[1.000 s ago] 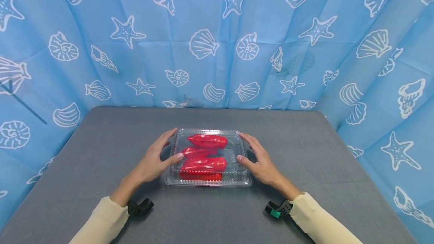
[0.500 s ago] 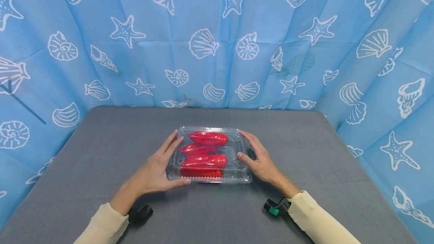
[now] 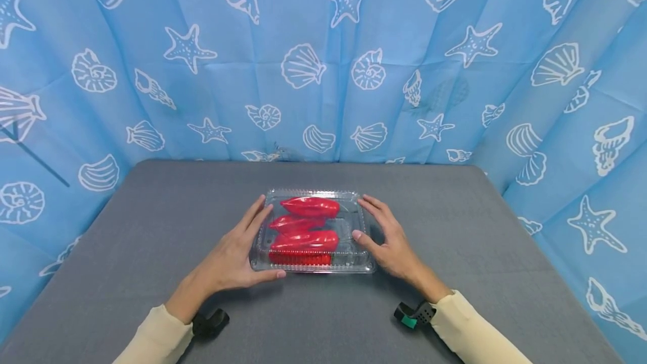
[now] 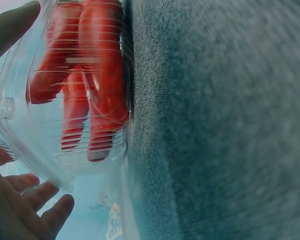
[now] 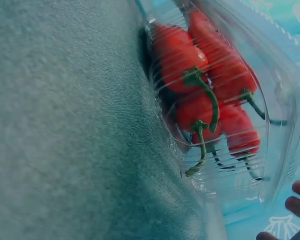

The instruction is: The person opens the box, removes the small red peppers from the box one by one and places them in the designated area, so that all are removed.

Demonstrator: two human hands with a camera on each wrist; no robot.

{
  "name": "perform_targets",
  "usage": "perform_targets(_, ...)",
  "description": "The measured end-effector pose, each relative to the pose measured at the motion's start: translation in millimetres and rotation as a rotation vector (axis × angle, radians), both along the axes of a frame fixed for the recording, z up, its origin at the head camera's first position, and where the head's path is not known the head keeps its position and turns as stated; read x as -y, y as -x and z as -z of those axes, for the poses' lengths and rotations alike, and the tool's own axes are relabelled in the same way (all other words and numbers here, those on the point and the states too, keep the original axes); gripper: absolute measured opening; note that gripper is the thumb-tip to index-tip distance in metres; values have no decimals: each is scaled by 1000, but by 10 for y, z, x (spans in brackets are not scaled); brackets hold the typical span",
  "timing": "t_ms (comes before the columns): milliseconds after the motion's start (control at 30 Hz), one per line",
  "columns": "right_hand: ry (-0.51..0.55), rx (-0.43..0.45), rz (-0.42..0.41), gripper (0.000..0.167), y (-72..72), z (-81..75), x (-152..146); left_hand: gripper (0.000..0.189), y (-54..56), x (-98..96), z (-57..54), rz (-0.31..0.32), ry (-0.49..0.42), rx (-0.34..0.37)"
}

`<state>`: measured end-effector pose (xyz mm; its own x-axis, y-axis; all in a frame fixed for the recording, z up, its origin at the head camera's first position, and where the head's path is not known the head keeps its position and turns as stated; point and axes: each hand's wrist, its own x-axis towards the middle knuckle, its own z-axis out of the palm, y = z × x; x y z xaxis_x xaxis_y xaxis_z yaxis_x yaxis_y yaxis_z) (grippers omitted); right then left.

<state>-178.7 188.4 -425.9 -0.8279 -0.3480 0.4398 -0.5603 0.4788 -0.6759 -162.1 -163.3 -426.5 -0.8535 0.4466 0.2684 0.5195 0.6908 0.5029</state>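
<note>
A clear plastic clamshell container (image 3: pixel 349 229) sits on the table, its lid over several red peppers (image 3: pixel 309 206). Green stems (image 5: pixel 214 107) show in the right wrist view, pointing toward the container's right side. My left hand (image 3: pixel 229 254) lies along the left side, fingers extended at the edge and thumb reaching along the front edge. At the right side is my right hand (image 3: pixel 394 246), with its thumb by the lid's right edge and its fingers near the back right corner. Both hands have fairly straight fingers; whether every fingertip touches the plastic cannot be told.
The container stands near the middle of a grey cloth-covered table (image 3: pixel 434 195). A blue curtain (image 3: pixel 323 105) with white shells and starfish hangs behind it and at both sides. Dark bands (image 3: pixel 209 324) are worn on both wrists.
My left thumb has moved from the lid down to the front edge, and the left fingers have spread along the side. The container has shifted slightly away from me. The right hand stays nearly still.
</note>
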Motion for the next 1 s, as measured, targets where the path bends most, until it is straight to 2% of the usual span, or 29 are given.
perform_targets(133,-46,-62,-79,80,-47,3,-2,120,0,-8,1,-8,0,-10)
perform_targets(233,-109,-66,-129,93,-70,16,15,119,-2,-14,0,-13,6,-10)
perform_targets(467,-191,-64,-134,104,-101,49,58,119,-9,-29,-1,-22,18,-4)
perform_targets(733,-177,-84,-129,104,-117,72,70,119,-11,-36,-1,-19,24,-14)
perform_targets(1000,-91,-92,-102,103,-149,149,135,120,-27,-45,8,-26,25,-7)
